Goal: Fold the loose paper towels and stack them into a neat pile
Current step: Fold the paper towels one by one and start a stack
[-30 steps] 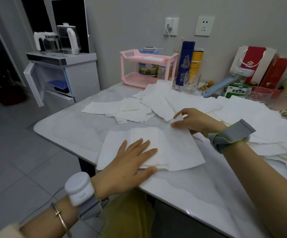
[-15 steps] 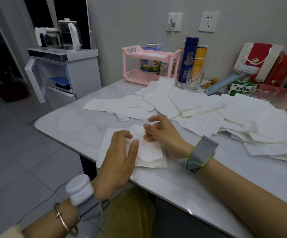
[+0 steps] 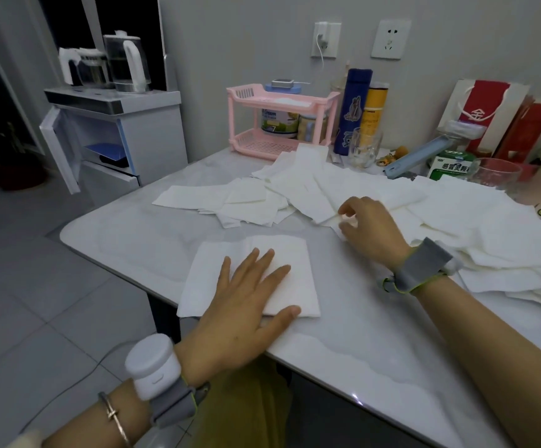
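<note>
Left hand (image 3: 246, 302) flat, fingers straight, pressing folded towel (image 3: 295, 257) at table (image 3: 359, 334) edge; right hand (image 3: 372, 231) further back, fingers curled, pinching loose towel (image 3: 314, 202) edge

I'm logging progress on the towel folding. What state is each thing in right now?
left hand: fingers straight, pressing the folded towel.
right hand: fingers curled, pinching a loose towel's edge.
folded towel: folded, flat on the table.
loose paper towels: unfolded, spread overlapping.
cabinet door: open.
</note>
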Demonstrator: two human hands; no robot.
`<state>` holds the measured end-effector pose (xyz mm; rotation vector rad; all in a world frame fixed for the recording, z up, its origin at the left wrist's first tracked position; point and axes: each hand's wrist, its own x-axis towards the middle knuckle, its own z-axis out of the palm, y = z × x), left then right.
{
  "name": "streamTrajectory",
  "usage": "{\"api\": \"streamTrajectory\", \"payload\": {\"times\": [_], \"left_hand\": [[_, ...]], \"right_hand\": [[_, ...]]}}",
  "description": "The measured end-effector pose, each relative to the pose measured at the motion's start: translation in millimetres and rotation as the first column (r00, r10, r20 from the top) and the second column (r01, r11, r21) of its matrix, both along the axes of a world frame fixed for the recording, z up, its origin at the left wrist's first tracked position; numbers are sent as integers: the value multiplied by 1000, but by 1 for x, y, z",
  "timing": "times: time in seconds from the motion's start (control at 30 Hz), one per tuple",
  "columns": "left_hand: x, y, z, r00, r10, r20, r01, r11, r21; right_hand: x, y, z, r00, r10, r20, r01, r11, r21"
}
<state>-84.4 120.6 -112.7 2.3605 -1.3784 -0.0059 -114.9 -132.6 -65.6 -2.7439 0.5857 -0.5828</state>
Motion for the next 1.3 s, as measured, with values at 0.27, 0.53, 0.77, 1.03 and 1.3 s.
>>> {"api": "streamTrajectory", "payload": {"times": [0.27,0.53,0.77,1.03,1.3], "left_hand": [[15,-18,17,980,-39,-193,54,996,76],[9,-18,7,996,-30,-84,26,999,-46],[7,-17,9,994,7,-110,-22,990,-141],[-1,-15,25,951,1,-309,-172,833,-526],[14,-37,79,-228,-549,-804,-691,673,-263]], "right_hand": [[31,28,-12,938,117,-327,-188,963,-195],[27,25,-1,996,51,71,-38,986,-165],[12,10,32,942,-169,290,12,880,474],[-18,39,70,860,-105,500,-378,528,760],[-37,70,59,772,-160,615,-554,305,775]]}}
